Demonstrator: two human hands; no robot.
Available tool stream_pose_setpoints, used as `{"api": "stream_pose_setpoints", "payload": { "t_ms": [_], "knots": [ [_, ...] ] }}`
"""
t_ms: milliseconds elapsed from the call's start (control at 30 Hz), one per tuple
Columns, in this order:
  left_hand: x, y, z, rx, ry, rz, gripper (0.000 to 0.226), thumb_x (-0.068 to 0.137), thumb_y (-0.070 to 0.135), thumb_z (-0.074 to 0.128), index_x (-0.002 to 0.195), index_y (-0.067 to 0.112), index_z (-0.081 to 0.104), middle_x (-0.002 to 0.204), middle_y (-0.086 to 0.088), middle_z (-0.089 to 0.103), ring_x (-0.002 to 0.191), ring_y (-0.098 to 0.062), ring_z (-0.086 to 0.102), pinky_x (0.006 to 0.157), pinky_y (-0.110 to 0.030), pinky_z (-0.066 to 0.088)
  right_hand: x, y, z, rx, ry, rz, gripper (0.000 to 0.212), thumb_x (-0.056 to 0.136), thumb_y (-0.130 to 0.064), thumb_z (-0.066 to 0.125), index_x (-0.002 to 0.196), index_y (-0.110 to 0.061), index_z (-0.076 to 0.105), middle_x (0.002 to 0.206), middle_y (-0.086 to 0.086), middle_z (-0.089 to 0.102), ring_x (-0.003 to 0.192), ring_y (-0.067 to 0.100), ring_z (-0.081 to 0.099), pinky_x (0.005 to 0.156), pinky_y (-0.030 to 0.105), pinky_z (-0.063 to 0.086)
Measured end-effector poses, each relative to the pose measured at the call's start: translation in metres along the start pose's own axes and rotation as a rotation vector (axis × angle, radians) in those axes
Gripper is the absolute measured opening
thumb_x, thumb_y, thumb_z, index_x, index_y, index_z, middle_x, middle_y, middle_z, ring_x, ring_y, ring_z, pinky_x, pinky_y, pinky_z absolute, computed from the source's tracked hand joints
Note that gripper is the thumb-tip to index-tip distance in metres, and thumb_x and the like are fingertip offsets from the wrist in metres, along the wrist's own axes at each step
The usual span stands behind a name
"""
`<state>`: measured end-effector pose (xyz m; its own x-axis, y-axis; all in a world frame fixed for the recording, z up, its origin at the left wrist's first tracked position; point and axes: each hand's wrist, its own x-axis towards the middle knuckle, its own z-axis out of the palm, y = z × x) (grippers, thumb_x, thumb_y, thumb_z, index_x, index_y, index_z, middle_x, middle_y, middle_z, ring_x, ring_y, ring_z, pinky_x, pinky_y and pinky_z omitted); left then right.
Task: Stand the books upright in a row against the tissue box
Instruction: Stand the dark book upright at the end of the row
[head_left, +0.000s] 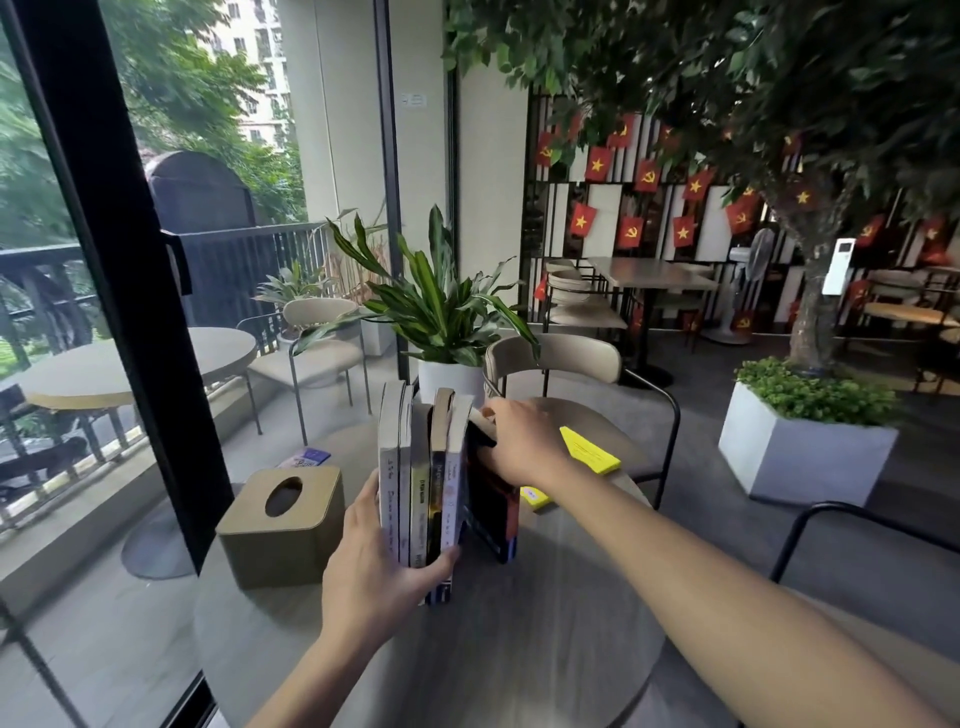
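Note:
Several books (420, 483) stand upright, spines toward me, in a tight bunch on the round grey table (519, 623). My left hand (382, 566) clamps the bunch from the front and left side near its base. A dark book with a red and blue cover (493, 512) leans against the right end of the bunch; my right hand (524, 447) grips its top edge. The tan tissue box (283, 525) sits on the table to the left of the books, with a gap between it and the nearest book.
A yellow book (592, 451) and another yellow item (535, 495) lie on the table behind my right arm. A blue booklet (306, 458) lies behind the tissue box. A beige chair (566, 369) and a potted plant (441, 322) stand beyond the table; a glass wall runs along the left.

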<state>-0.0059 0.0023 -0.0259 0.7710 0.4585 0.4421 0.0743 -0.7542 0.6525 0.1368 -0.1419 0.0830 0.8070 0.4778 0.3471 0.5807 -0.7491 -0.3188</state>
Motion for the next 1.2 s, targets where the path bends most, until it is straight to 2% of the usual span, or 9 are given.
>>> {"api": "stream_pose_setpoints", "payload": {
  "t_ms": [200,300,467,700,800,867,933,1000,1200],
  "knots": [
    [0.001,0.000,0.002,-0.004,0.014,0.003,0.115,0.053,0.077,0.070,0.149,0.028,0.028,0.138,0.003,0.051,0.112,-0.018,0.061,0.079,-0.038,0.055,-0.021,-0.020,0.004,0.381,-0.063,0.205,0.034,0.082,-0.043,0.067,0.093,-0.011,0.069,0.094,0.010,0.071,0.087,0.031,0.065,0.068,0.036,0.054],
    [0.000,0.000,0.001,-0.022,0.026,0.006,0.113,0.054,0.075,0.071,0.148,0.028,0.029,0.134,0.004,0.053,0.111,-0.018,0.061,0.078,-0.039,0.056,-0.020,-0.024,0.001,0.556,-0.138,0.268,0.030,0.083,-0.036,0.067,0.085,-0.006,0.071,0.088,0.014,0.072,0.082,0.032,0.069,0.065,0.047,0.061],
    [0.001,0.000,0.001,-0.035,0.035,0.003,0.113,0.055,0.075,0.072,0.148,0.027,0.030,0.133,0.003,0.056,0.110,-0.016,0.062,0.080,-0.041,0.057,-0.023,-0.028,0.000,0.674,-0.138,0.331,0.029,0.076,-0.033,0.067,0.074,-0.004,0.071,0.079,0.013,0.073,0.075,0.031,0.071,0.055,0.049,0.061],
    [-0.008,0.004,0.004,-0.088,0.053,-0.034,0.136,0.047,0.076,0.081,0.156,0.027,0.017,0.148,0.003,0.048,0.124,-0.019,0.057,0.088,-0.046,0.056,-0.026,-0.027,-0.002,0.769,-0.293,0.332,0.028,0.088,-0.028,0.060,0.097,-0.004,0.070,0.098,0.013,0.073,0.089,0.027,0.071,0.063,0.046,0.063],
    [-0.017,0.013,0.014,-0.125,0.132,-0.108,0.144,0.043,0.070,0.086,0.155,0.024,0.009,0.153,-0.004,0.041,0.126,-0.029,0.056,0.088,-0.053,0.054,-0.031,-0.029,-0.004,0.905,-0.383,0.410,0.035,0.093,-0.032,0.052,0.109,-0.005,0.066,0.110,0.015,0.068,0.099,0.028,0.066,0.057,0.042,0.061],
    [-0.020,0.022,0.020,-0.097,0.184,-0.161,0.142,0.042,0.081,0.077,0.152,0.020,0.012,0.148,-0.010,0.044,0.121,-0.036,0.058,0.083,-0.055,0.055,-0.035,-0.029,-0.001,0.965,-0.419,0.437,0.035,0.094,-0.032,0.050,0.108,-0.006,0.068,0.107,0.014,0.069,0.094,0.030,0.067,0.056,0.045,0.060],
    [-0.020,0.027,0.024,-0.079,0.216,-0.197,0.139,0.042,0.091,0.067,0.148,0.015,0.017,0.143,-0.013,0.047,0.117,-0.039,0.060,0.077,-0.056,0.053,-0.036,-0.029,0.005,0.930,-0.385,0.419,0.035,0.093,-0.032,0.048,0.103,-0.007,0.070,0.103,0.014,0.071,0.088,0.032,0.070,0.063,0.053,0.061],
    [-0.019,0.028,0.026,-0.079,0.223,-0.218,0.133,0.045,0.084,0.074,0.144,0.014,0.020,0.138,-0.013,0.049,0.113,-0.040,0.061,0.075,-0.055,0.053,-0.036,-0.027,0.012,0.833,-0.313,0.361,0.035,0.092,-0.036,0.047,0.097,-0.010,0.070,0.098,0.014,0.071,0.086,0.034,0.070,0.069,0.057,0.060],
    [-0.017,0.022,0.027,-0.063,0.205,-0.229,0.124,0.047,0.071,0.077,0.143,0.016,0.020,0.134,-0.011,0.050,0.110,-0.038,0.061,0.076,-0.051,0.052,-0.031,-0.006,0.032,0.562,-0.106,0.177,0.039,0.097,-0.039,0.044,0.093,-0.009,0.068,0.092,0.011,0.071,0.088,0.033,0.065,0.077,0.053,0.055]
  ]
}}
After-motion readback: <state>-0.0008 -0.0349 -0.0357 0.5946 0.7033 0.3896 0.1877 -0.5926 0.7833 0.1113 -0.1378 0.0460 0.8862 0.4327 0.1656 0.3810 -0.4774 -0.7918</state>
